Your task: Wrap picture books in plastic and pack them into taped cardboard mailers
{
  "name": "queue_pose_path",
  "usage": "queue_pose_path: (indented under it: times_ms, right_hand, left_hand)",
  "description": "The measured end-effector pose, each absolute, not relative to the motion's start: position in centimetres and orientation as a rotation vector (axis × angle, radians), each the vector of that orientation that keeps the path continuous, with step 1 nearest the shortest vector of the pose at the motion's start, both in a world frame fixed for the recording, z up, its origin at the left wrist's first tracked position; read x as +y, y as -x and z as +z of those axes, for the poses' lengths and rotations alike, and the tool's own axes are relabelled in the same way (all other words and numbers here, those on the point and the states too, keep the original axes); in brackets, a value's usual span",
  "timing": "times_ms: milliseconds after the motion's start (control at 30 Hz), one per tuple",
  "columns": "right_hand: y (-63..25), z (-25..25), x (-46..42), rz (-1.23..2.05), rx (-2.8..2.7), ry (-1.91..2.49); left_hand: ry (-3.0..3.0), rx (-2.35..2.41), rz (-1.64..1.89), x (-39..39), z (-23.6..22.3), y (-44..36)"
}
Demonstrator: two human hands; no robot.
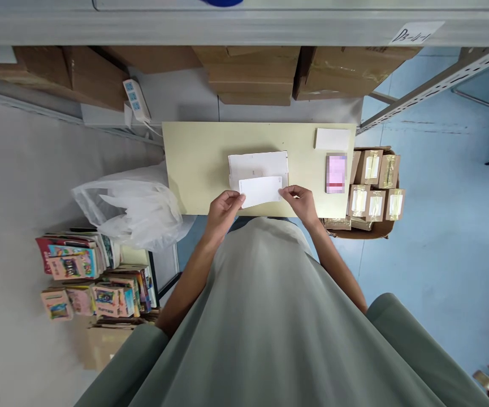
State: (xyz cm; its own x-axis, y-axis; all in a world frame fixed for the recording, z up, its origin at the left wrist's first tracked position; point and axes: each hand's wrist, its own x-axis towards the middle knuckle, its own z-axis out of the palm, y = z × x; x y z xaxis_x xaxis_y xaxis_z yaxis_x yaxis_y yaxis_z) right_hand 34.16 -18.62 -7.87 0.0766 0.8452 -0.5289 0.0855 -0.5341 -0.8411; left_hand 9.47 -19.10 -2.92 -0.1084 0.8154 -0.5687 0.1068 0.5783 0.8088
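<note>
A white paper slip (pixel 261 191) is held up between my two hands over the front of the pale yellow table (pixel 197 164). My left hand (pixel 224 210) pinches its lower left edge between thumb and finger. On the other side, my right hand (pixel 300 202) pinches the right edge. Behind the slip lies a larger white sheet or flat box (pixel 258 164), partly covered by it; I cannot tell which. Toward the table's right end are a white rectangular pad or stack of paper (pixel 332 139) and a pink-purple packet (pixel 336 173), its face blurred.
Right of the table stands an open carton of small taped boxes (pixel 371 186). At left are a clear plastic bag of white material (pixel 138 203) and stacked books (pixel 100 277). A power strip (pixel 136 100) and cardboard boxes (pixel 252 73) sit behind, under a metal shelf beam (pixel 244 28).
</note>
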Motion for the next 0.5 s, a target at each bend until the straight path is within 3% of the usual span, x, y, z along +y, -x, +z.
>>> queue_pose_path:
  times_ms: [500]
  right_hand:
    - [-34.9,-10.0,-18.6,1.385,-1.134,1.862]
  left_hand:
    - [-0.725,1.645,0.679,-18.0,-10.5,-8.9]
